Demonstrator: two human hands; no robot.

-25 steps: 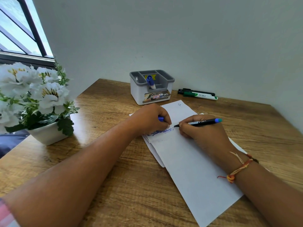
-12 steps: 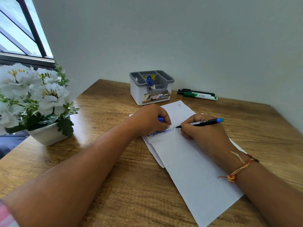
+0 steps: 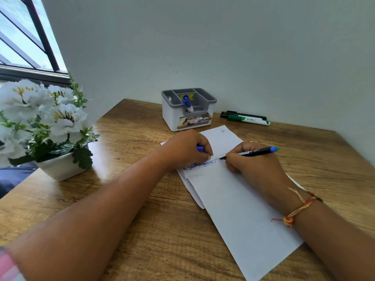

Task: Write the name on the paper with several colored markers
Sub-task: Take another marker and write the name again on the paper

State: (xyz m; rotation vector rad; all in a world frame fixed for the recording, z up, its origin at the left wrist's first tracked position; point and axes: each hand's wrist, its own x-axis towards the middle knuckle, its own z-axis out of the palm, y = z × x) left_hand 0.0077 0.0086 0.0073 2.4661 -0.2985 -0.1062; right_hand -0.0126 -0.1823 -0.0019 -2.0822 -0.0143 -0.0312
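A white sheet of paper (image 3: pixel 239 201) lies slanted on the wooden desk (image 3: pixel 129 226), over other sheets. Blue writing (image 3: pixel 199 164) runs across its upper left part. My right hand (image 3: pixel 253 165) grips a thin black pen with a blue end (image 3: pixel 256 152), its tip touching the paper just right of the writing. My left hand (image 3: pixel 186 151) rests as a fist on the paper's left edge, closed on a blue pen cap (image 3: pixel 199 148).
A grey and white organiser (image 3: pixel 188 110) at the back holds a blue marker (image 3: pixel 186 102). A green marker (image 3: pixel 248 120) and a black marker (image 3: pixel 243 115) lie by the wall. A white flower pot (image 3: pixel 60 165) stands at the left.
My right hand and the pen have shifted a little to the right along the line, and a few more small letters show after the blue word. The left hand has stayed put.
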